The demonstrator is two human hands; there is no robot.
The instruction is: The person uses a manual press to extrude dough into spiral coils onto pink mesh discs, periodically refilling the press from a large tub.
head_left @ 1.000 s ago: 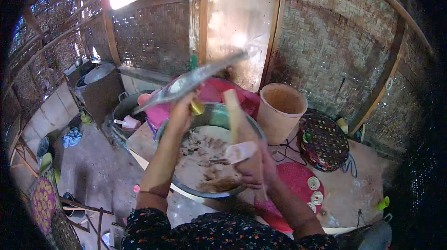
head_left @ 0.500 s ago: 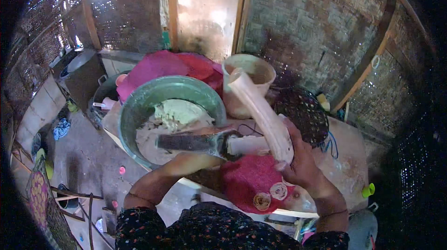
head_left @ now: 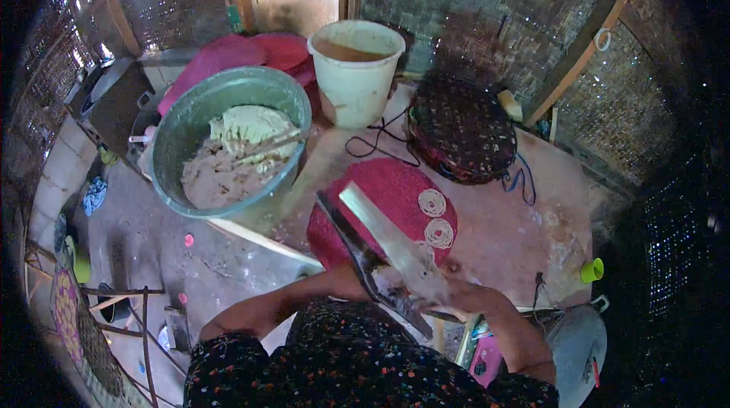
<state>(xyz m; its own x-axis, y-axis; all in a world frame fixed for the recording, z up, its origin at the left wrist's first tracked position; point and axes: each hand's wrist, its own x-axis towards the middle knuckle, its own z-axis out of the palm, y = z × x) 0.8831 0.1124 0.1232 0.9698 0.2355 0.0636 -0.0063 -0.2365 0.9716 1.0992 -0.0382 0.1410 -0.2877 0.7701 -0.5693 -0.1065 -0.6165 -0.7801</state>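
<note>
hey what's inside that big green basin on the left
The green basin holds a pale, wet mash, lighter greenish on top and greyer below, with a thin stick lying across it. The basin's bottom is covered by the mash.

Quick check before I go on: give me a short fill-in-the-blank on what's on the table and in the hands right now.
1. The green basin holding pale dough sits to the ____ of the cream bucket.
2. Two coiled dough spirals lie on the ____ round mat.
3. The right hand holds a pale, flat ____ over that mat.
4. The left hand grips a dark ____.

Missing words: left; pink; stick; knife
</note>
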